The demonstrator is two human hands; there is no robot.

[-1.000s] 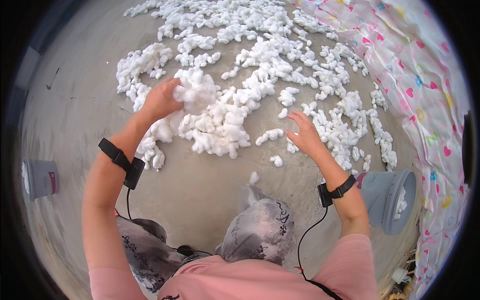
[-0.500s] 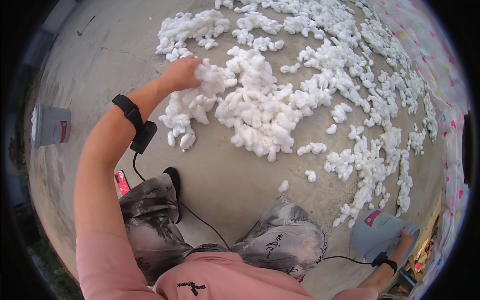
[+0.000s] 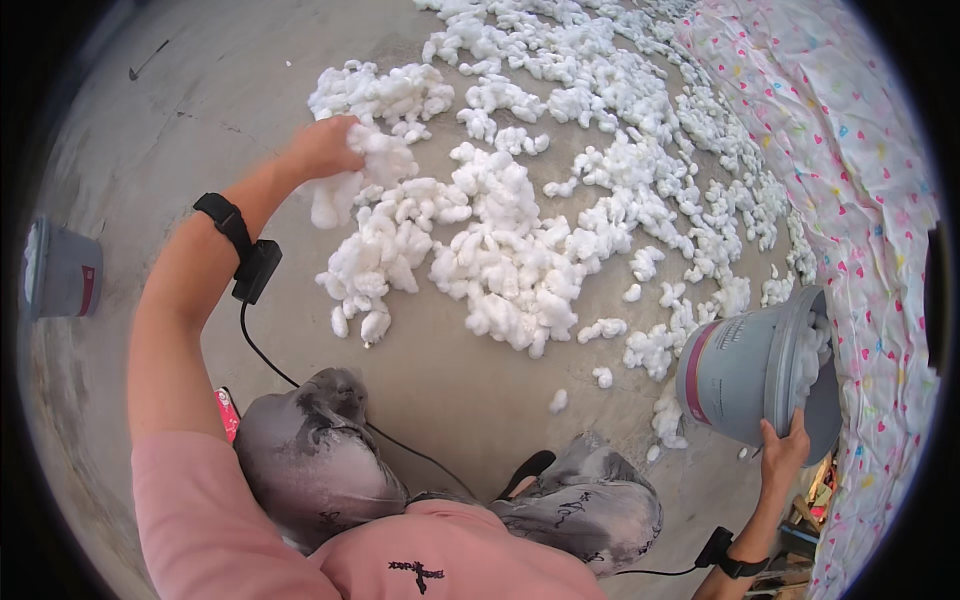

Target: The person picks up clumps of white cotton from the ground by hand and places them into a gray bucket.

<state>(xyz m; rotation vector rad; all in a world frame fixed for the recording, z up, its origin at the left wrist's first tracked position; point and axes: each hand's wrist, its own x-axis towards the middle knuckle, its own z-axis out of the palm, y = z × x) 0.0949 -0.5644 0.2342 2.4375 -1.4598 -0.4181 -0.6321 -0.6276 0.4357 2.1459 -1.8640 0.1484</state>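
Cotton (image 3: 510, 270) on flr (image 3: 450, 390); bkt (image 3: 66, 275) L, cloth (image 3: 830, 190) R.

Loc. type: conc.-floored work area, poss. domestic yard.
Via head cam I note: bare, cracked conc. floor (image 3: 470, 395); white tufts (image 3: 520, 280) spread directly on it; heart-print sheet (image 3: 860, 200) along R edge; grey bucket (image 3: 740, 375) beside sheet; second bucket (image 3: 68, 270) at far L; misc. scraps (image 3: 800, 535) at lower R. I can't confirm indoor vs. outdoor from this view.

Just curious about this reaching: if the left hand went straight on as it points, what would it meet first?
Beyond the white tuft at its fingers, the left hand would probably meet the fluffy white clump lying just ahead, though the hand's height above the floor is unclear.
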